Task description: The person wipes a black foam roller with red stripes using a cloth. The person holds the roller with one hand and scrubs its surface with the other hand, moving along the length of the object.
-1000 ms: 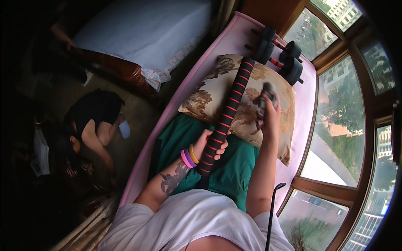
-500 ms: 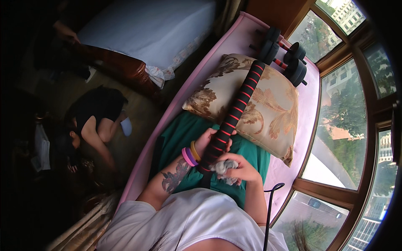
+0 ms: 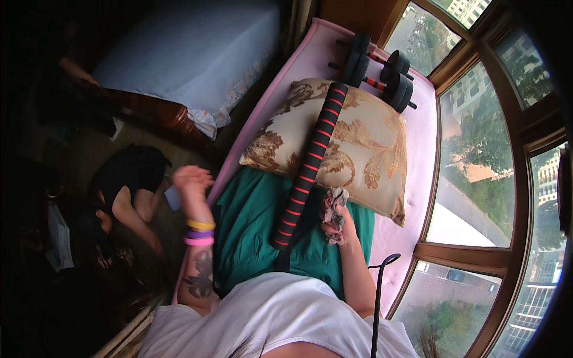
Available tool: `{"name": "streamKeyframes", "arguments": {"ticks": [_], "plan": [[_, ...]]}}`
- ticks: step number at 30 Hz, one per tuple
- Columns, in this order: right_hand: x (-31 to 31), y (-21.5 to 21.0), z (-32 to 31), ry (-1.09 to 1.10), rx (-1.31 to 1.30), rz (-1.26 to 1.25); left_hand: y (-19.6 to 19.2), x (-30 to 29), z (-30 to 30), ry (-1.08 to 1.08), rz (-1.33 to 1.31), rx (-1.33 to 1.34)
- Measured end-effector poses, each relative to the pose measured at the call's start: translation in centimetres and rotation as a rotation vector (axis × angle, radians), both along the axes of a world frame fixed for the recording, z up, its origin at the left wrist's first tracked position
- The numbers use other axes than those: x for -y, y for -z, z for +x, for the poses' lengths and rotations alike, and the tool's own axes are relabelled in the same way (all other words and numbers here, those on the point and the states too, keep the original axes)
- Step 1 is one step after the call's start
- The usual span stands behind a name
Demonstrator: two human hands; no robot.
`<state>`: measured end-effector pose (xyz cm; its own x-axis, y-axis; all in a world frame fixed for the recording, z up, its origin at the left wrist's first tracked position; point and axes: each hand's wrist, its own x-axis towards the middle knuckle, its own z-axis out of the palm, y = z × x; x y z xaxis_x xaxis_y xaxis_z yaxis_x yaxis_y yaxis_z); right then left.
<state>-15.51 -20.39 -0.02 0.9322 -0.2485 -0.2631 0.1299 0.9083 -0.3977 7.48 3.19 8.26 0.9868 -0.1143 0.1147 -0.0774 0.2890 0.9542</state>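
A black padded bar point(image 3: 310, 164) with red stripes lies slanted over my green-clad lap and a cushion point(image 3: 370, 134) patterned with gold-brown leaves. Neither hand is on the bar. My left hand point(image 3: 192, 185), with yellow, purple and pink bands at its wrist, is raised to the left of my lap. Nothing shows in it, and its fingers are loosely bent. To the right of the bar, my right hand point(image 3: 340, 230) is closed around a crumpled greyish-pink cloth point(image 3: 334, 215).
Two dumbbells point(image 3: 397, 89) with black plates lie beyond the cushion on the pink padded window seat point(image 3: 418, 161). Wood-framed windows line the right side. A bed point(image 3: 191, 48) stands at far left. Another person in black point(image 3: 128, 185) crouches on the floor. A black cable point(image 3: 377, 298) hangs near my right arm.
My left hand has let go of the bar and moved left, off my lap. The right hand, with the cloth, has moved away from the bar's near end. The view has shifted slightly.
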Motion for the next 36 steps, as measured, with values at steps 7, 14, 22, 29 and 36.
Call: {"name": "streamKeyframes", "arguments": {"ticks": [7,14,22,29,36], "plan": [[-0.5,-1.1,0.6,-0.042,-0.005,-0.064,3.3,7.2,-7.4,0.524,0.459,0.420],[0.7,-0.1,0.1,-0.044,0.119,0.201,6.3,0.7,5.3,-0.203,0.468,0.241],[-0.8,-1.3,1.7,-0.155,0.130,0.251,15.8,-15.0,15.4,-0.562,1.279,0.086],[0.6,-0.2,0.1,-0.024,-0.017,0.137,6.7,3.8,1.6,0.645,0.387,-0.046],[1.5,-8.1,4.1,0.357,-0.217,-0.512,4.0,9.3,-9.4,0.864,0.194,-0.241]]}}
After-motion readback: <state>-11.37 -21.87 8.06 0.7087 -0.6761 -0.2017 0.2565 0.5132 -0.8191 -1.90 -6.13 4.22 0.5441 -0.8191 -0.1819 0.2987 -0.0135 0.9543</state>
